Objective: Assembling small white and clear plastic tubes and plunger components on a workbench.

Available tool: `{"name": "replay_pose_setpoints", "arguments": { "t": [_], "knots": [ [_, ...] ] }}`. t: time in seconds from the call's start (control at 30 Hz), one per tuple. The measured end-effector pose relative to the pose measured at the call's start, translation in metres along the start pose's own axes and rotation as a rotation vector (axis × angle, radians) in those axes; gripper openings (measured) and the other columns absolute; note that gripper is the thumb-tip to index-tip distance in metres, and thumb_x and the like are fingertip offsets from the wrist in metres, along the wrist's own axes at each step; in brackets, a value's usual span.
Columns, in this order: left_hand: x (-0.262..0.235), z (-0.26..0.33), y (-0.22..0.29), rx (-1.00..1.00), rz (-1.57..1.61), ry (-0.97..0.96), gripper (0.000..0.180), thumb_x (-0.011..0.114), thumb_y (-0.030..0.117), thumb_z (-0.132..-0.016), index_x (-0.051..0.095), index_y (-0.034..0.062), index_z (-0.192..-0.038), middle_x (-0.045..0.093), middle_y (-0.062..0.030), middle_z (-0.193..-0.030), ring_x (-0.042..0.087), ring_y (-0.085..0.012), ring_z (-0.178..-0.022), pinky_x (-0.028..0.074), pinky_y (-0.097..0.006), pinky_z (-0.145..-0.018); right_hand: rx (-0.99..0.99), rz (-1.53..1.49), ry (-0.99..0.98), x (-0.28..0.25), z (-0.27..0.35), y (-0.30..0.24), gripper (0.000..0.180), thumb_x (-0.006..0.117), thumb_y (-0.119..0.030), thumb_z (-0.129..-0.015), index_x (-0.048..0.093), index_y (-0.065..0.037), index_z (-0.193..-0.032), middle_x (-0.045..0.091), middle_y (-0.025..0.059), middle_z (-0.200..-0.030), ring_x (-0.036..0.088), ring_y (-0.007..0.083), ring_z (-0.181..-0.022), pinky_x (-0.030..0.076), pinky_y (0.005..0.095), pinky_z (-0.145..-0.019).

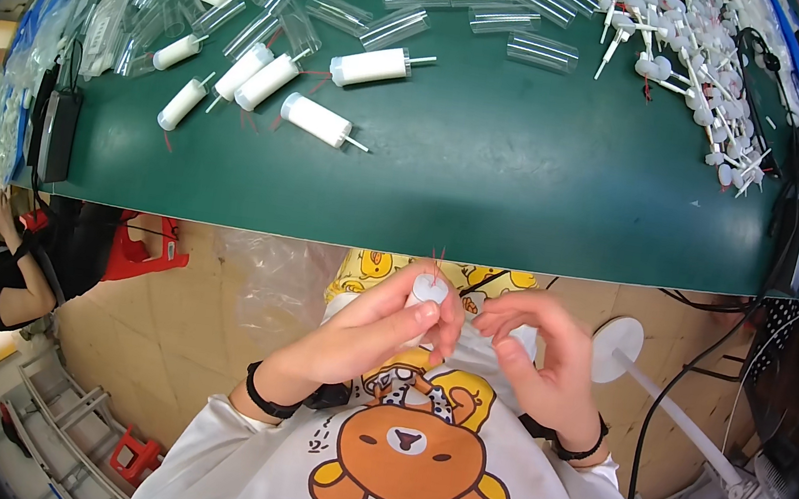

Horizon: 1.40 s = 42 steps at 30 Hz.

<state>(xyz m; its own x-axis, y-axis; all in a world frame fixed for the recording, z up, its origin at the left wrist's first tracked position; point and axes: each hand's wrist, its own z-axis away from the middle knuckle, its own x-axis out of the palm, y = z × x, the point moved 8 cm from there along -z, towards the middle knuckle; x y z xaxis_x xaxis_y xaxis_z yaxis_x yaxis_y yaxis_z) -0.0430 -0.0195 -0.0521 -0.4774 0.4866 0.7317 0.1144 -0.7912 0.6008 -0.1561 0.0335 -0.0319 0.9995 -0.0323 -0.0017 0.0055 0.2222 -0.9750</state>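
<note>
My left hand [364, 331] is closed around a small white cylinder [430, 289], just off the table's near edge and above my lap. The round end of this cylinder faces up, with thin red wires rising from it; its lower part is hidden by my fingers. Close by on the right, my right hand [551, 360] has its thumb and fingers apart, with nothing visible between them. On the green table [529, 186] lie several similar white cylinders [316, 120] in clear sleeves, with thin white rods and red wires sticking out.
Clear plastic tubes [542, 51] are heaped along the back and left. White round-headed parts with stems [707, 98] pile up at the far right. A black power adapter [58, 134] sits at the left edge. Another person [13, 269] and a red stool [142, 251] are at the left.
</note>
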Motion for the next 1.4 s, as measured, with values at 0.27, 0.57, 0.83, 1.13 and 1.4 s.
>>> {"name": "replay_pose_setpoints", "arguments": {
  "t": [0.27, 0.57, 0.83, 1.13, 1.4],
  "knots": [
    [0.003, -0.001, -0.032, -0.258, 0.182, -0.028, 0.014, 0.042, 0.020, -0.097, 0.041, 0.0070, -0.091, 0.043, 0.0016, -0.071, 0.041, -0.0061, -0.063, 0.035, -0.022, -0.057, 0.205, -0.379, -0.279, 0.052, -0.007, 0.024, 0.068, 0.068, -0.024, -0.083, 0.027, 0.001, -0.131, 0.043, 0.0099, -0.123, 0.049, 0.0150, -0.103, 0.042, 0.0312, -0.088],
    [-0.016, -0.013, -0.046, -0.097, 0.040, 0.181, 0.020, 0.042, 0.027, -0.097, 0.043, 0.0078, -0.101, 0.043, 0.0047, -0.074, 0.039, -0.0038, -0.067, 0.037, -0.019, -0.063, 0.308, -0.674, -0.031, 0.055, -0.022, 0.049, 0.056, 0.066, -0.009, -0.082, 0.033, 0.001, -0.126, 0.052, 0.0124, -0.117, 0.053, 0.0172, -0.107, 0.044, 0.0299, -0.091],
    [-0.025, -0.014, -0.041, -0.173, -0.132, 0.378, 0.033, 0.046, 0.030, -0.095, 0.039, 0.0095, -0.071, 0.037, 0.0032, -0.066, 0.034, -0.0079, -0.061, 0.031, -0.024, -0.056, 0.350, -0.658, 0.018, 0.055, -0.031, 0.059, 0.038, 0.063, -0.003, -0.079, 0.045, 0.002, -0.112, 0.059, 0.0141, -0.104, 0.058, 0.0209, -0.097, 0.049, 0.0334, -0.083],
    [-0.025, -0.013, -0.030, -0.278, -0.296, 0.396, 0.029, 0.045, 0.024, -0.095, 0.041, 0.0077, -0.072, 0.038, 0.0031, -0.064, 0.033, -0.0079, -0.059, 0.031, -0.024, -0.053, 0.352, -0.781, 0.224, 0.054, -0.036, 0.056, 0.029, 0.073, -0.011, -0.071, 0.054, -0.002, -0.091, 0.057, 0.0016, -0.082, 0.053, 0.0059, -0.071, 0.045, 0.0221, -0.061],
    [-0.026, -0.008, -0.040, -0.163, -0.197, 0.412, 0.018, 0.047, 0.020, -0.094, 0.046, 0.0031, -0.089, 0.047, 0.0015, -0.073, 0.041, -0.0050, -0.063, 0.035, -0.021, -0.055, 0.225, -0.614, 0.006, 0.048, -0.045, 0.051, 0.039, 0.068, -0.005, -0.075, 0.048, 0.001, -0.107, 0.059, 0.0115, -0.099, 0.060, 0.0194, -0.089, 0.051, 0.0330, -0.077]
  ]
}}
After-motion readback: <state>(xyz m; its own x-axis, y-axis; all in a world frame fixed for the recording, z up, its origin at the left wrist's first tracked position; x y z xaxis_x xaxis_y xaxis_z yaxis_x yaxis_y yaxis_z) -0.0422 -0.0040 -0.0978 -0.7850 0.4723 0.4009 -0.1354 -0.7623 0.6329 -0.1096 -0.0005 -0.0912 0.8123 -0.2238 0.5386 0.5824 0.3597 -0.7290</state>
